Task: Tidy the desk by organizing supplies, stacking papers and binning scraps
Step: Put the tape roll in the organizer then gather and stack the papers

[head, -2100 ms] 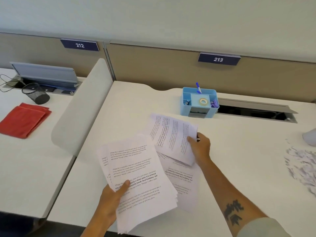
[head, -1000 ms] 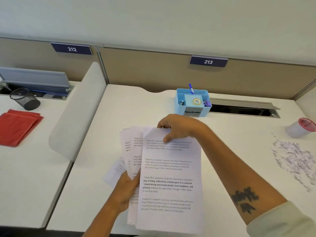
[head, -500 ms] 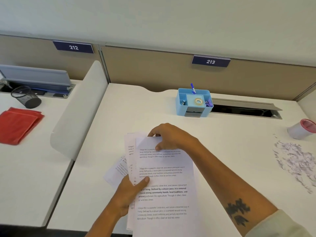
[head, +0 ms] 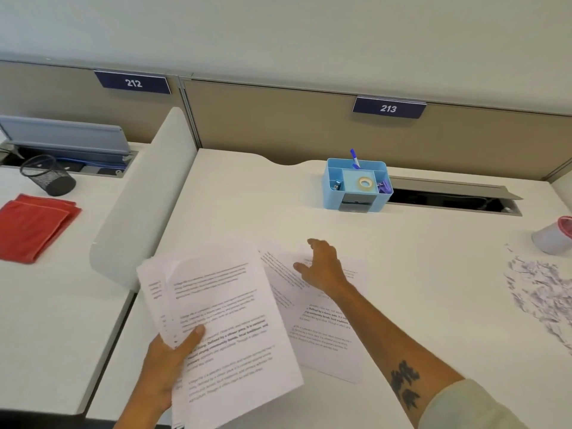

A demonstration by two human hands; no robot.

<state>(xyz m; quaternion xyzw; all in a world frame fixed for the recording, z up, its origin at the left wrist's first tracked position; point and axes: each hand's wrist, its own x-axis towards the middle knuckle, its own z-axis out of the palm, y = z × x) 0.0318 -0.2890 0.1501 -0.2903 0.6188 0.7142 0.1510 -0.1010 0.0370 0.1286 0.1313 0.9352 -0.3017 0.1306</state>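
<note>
My left hand [head: 168, 363] grips a loose stack of printed papers [head: 223, 323] by its lower left side, holding it tilted above the white desk [head: 247, 205]. To its right, a couple of printed sheets [head: 325, 332] lie flat on the desk. My right hand [head: 322, 267] rests over the top of those sheets with fingers spread and nothing held. A pile of paper scraps [head: 541, 292] lies at the desk's right side. A blue desk organizer [head: 357, 185] with tape, clips and a pen stands at the back.
A red-rimmed cup [head: 554, 238] stands beside the scraps at the right edge. A cable slot [head: 452, 199] opens behind the organizer. A white divider [head: 142, 193] separates the neighbouring desk, which holds a red cloth [head: 31, 227] and a black mesh cup [head: 46, 176].
My right hand has let go of the top of the stack and moved right onto the sheets lying on the desk. My left hand has swung the stack to the left.
</note>
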